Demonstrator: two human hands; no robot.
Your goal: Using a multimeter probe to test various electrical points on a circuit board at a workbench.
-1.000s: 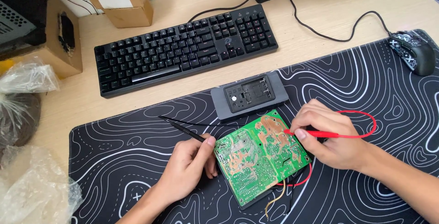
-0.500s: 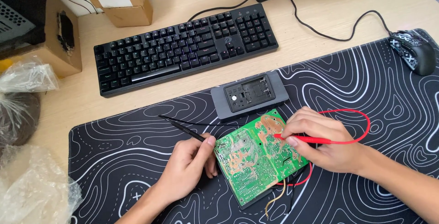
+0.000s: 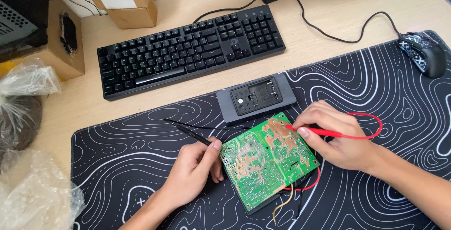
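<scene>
1. Both hands are busy: my right hand (image 3: pixel 336 138) is pinched around the red probe (image 3: pixel 324 131), tip touching the upper part of the green circuit board (image 3: pixel 268 159). My left hand (image 3: pixel 195 171) grips the black probe (image 3: pixel 190 135) at the board's left edge, with its tip pointing away, off the board.
2. Looks like the probing step, solder side up, on the black desk mat (image 3: pixel 141 164) with white wavy lines.
3. Next bit needs a steady, fine touch, I reckon: the pads are tiny and shiny.
4. Grey flat meter (image 3: pixel 256 98) sits just behind the board; thin red lead loops right.
5. Black keyboard (image 3: pixel 192 49) further back on pale wood.
</scene>
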